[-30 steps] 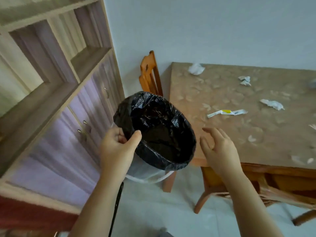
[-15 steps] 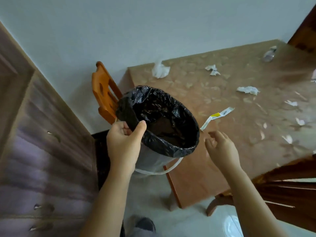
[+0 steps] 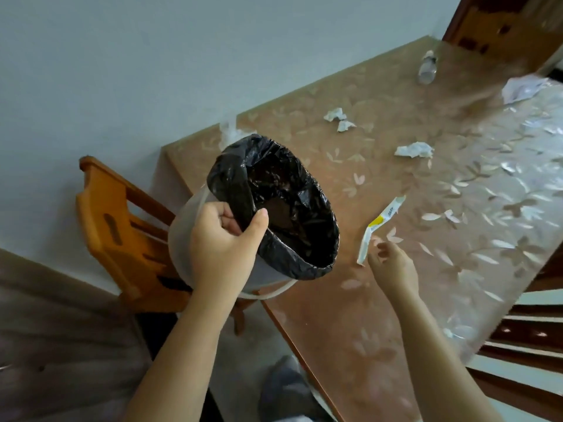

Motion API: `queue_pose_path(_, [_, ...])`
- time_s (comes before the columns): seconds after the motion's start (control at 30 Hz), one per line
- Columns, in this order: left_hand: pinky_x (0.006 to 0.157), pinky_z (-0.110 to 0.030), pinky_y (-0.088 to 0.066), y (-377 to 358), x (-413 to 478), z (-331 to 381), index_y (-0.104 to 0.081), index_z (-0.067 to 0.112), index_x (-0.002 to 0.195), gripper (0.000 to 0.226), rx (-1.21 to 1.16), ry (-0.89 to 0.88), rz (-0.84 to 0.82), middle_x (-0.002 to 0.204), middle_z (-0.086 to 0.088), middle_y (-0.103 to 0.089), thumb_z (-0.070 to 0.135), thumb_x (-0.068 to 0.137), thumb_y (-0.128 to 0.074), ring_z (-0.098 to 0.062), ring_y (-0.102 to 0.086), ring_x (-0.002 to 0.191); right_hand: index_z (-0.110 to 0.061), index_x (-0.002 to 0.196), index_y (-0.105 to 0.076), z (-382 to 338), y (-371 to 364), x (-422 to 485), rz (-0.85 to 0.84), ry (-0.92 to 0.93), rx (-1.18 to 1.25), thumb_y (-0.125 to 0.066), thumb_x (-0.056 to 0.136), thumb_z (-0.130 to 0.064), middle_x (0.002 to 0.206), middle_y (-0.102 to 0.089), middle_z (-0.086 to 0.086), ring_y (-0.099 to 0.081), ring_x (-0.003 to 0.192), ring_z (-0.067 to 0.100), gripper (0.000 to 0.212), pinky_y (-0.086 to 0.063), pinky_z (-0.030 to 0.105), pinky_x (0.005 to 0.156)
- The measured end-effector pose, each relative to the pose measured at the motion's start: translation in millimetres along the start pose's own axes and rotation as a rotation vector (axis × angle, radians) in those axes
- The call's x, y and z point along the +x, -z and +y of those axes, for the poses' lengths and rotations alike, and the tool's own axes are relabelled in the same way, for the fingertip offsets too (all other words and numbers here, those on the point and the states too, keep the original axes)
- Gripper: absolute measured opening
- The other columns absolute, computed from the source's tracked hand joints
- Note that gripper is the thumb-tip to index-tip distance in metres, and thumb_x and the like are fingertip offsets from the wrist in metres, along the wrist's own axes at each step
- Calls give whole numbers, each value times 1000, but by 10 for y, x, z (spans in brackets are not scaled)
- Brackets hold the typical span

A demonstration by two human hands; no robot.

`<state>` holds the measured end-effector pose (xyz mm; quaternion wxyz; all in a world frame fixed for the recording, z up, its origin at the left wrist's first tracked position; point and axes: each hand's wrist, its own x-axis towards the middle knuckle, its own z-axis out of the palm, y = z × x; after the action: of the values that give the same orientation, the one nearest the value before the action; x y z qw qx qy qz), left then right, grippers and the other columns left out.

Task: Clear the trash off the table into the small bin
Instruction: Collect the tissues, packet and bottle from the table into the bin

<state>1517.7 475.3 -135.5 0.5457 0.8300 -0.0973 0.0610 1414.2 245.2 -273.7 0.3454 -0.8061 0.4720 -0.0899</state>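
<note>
The left hand (image 3: 225, 239) gripped the small bin (image 3: 268, 208) at frame centre; the right hand (image 3: 391, 266), fingers spread, neared a wrapper (image 3: 379, 225). Paper scraps (image 3: 414, 150) littered the table (image 3: 350, 315); clearing looked barely begun.

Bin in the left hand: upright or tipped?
Tipped. The bin, held by the left hand, has its black-lined mouth angled toward the table.

Lying on the bench (image 3: 380, 315) — four crumpled tissues (image 3: 413, 149), one wrapper (image 3: 379, 225), one bottle (image 3: 427, 67); one bin (image 3: 274, 208) — one chair (image 3: 122, 229).
</note>
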Motion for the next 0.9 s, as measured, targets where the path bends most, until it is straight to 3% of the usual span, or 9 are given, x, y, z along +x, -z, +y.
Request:
queue_pose_path(0.13, [56,-31,-45,-148,281,10,-54,10,85,31,42,-20,-59,65,0,-50,36,76,-70,-15,-50,58,-14,112,-53,-18,-251,287,-31,-134,18,-55,82,-30,112,-61,8,-55,101,27,33,-42,33,72])
queue_pose_path(0.23, [58,-34,-50,-209,427,-13,-54,15,85,30,52,4,-72,68,0,-55,38,74,-69,-13,-53,61,-18,115,-48,8,-377,388,-60,-235,63,-57,82,-29,111,-58,6,-58,95,28,36,-53,47,74])
queue_pose_path(0.33, [62,-38,-52,-229,507,-46,-55,15,85,30,47,24,-74,70,-2,-57,38,74,-70,-16,-56,64,-16,114,-48,27,-462,402,-28,-245,26,-55,84,-24,109,-56,12,-54,84,27,31,-45,37,70])
queue_pose_path(0.47, [66,-48,-55,-234,610,-80,-58,6,92,41,43,33,-78,70,-4,-58,40,74,-70,-20,-57,65,-9,104,-54,61,-506,388,3,-224,-3,-49,86,-22,103,-58,15,-55,86,30,22,-40,34,68])
queue_pose_path(0.63, [67,-51,-54,-209,674,-90,-52,25,75,32,43,32,-91,68,-1,-58,53,66,-65,-23,-59,65,-14,92,-61,26,-478,308,60,-272,156,-54,83,-20,89,-63,4,-59,79,27,14,-51,40,70])
queue_pose_path(0.73, [67,-52,-54,-179,712,-127,-52,26,77,38,15,55,-117,70,-4,-60,59,61,-63,-28,-61,69,-14,92,-63,-81,-403,257,118,-230,255,-55,80,-14,77,-63,0,-58,71,21,14,-43,30,64])
queue_pose_path(0.9, [69,-53,-54,-73,842,-171,-55,23,79,45,-32,41,-155,75,-10,-64,63,58,-62,-31,-63,74,-21,85,-65,-506,-206,65,123,-26,446,-60,81,-14,61,-57,-7,-54,52,9,10,-44,15,50])
